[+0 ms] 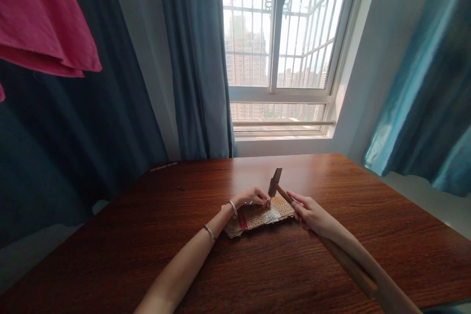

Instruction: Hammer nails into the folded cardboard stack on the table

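Observation:
My right hand [312, 216] is closed round the wooden handle of a hammer [286, 194]. The hammer's metal head is raised at the upper left of the hand, and its handle runs back along my right forearm. Beneath it, the fingers of my left hand [256, 197] pinch a thin nail [270, 201], held upright against a stack of flattened cardboard [253, 218]. The hammer head is just above the nail; whether they touch I cannot tell. Dotted paper with red and orange patches covers the cardboard's top. Two bracelets circle my left wrist and forearm.
The cardboard lies on a brown wooden table [206, 265]. A small dark thin piece [181, 188] rests farther left, and a light strip [164, 167] lies at the far left edge. Behind are a barred window [277, 91] and blue curtains [198, 59]. Pink cloth [44, 19] hangs upper left.

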A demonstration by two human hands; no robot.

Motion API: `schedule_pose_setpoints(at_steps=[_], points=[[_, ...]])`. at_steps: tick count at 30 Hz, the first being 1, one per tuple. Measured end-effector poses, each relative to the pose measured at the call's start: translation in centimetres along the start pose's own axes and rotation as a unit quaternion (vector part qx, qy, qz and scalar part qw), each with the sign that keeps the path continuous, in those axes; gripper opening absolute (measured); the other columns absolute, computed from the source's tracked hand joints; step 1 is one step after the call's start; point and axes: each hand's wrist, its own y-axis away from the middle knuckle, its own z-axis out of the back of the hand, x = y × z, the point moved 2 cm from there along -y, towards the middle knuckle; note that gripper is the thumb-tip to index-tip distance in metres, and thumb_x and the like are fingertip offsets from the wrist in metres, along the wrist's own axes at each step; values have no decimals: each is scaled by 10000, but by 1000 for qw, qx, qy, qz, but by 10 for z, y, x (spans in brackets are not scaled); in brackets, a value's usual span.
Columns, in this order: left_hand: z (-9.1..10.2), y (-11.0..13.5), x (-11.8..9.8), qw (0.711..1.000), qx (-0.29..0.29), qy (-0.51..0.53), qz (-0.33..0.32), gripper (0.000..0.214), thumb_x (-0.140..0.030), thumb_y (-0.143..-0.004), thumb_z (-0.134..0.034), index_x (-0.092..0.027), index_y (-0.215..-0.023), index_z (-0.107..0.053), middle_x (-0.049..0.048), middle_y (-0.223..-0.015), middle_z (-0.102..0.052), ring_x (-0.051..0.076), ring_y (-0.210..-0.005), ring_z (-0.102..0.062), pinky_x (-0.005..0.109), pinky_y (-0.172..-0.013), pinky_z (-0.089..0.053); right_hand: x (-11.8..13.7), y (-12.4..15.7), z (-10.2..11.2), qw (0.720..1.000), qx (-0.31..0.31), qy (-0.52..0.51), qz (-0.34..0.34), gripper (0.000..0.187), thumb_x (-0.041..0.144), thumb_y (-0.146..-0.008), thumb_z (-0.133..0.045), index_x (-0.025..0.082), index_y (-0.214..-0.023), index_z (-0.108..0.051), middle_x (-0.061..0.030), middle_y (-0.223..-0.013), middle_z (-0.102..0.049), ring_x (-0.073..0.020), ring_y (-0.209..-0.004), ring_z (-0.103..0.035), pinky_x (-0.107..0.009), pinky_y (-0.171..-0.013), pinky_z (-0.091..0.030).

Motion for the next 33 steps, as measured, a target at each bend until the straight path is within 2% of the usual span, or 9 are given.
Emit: schedule_pose_setpoints(at_steps=[15, 21, 24, 28, 33], points=[[-1, 1, -2, 1000, 3, 10, 0, 148, -176, -621, -669, -80, -729, -697, 33, -650, -627, 99, -592, -510, 184, -553, -354, 1, 1, -3, 1000, -18, -2, 10, 539, 384, -825, -361, 226, -1337, -304, 70, -555, -400, -39, -307, -369, -140, -241, -291], [-1, 0, 0, 1000, 6, 12, -8, 153, -165, -628, -660, -79, -747, -702, 34, -645, -630, 92, -573, -500, 181, -539, -346, 2, 1, -4, 1000, -8, -1, -9, 538, 401, -820, -367, 237, -1330, -320, 61, -575, -409, -38, -312, -356, -143, -230, -289], [0, 0, 0, 1000, -2, 3, -5, 157, -158, -624, -661, -77, -751, -705, 40, -643, -635, 93, -573, -505, 179, -536, -344, 2, 1, -4, 1000, -13, 4, -2, 546, 394, -822, -365, 231, -1339, -302, 65, -562, -408, -35, -312, -349, -136, -241, -285], [-1, 1, 1, 1000, -2, 8, -5, 171, -169, -647, -644, -79, -778, -704, 43, -652, -640, 90, -566, -499, 179, -531, -344, 3, 0, -5, 1000, 4, 19, -2, 523, 392, -819, -379, 218, -1312, -355, 66, -550, -411, -34, -321, -355, -133, -256, -294], [-1, 1, 0, 1000, -1, 14, -3, 169, -166, -626, -664, -81, -766, -704, 39, -660, -640, 94, -579, -509, 181, -548, -354, 3, 1, -6, 1000, -7, 1, 11, 524, 396, -831, -359, 235, -1328, -323, 70, -555, -393, -35, -312, -347, -137, -249, -286]])
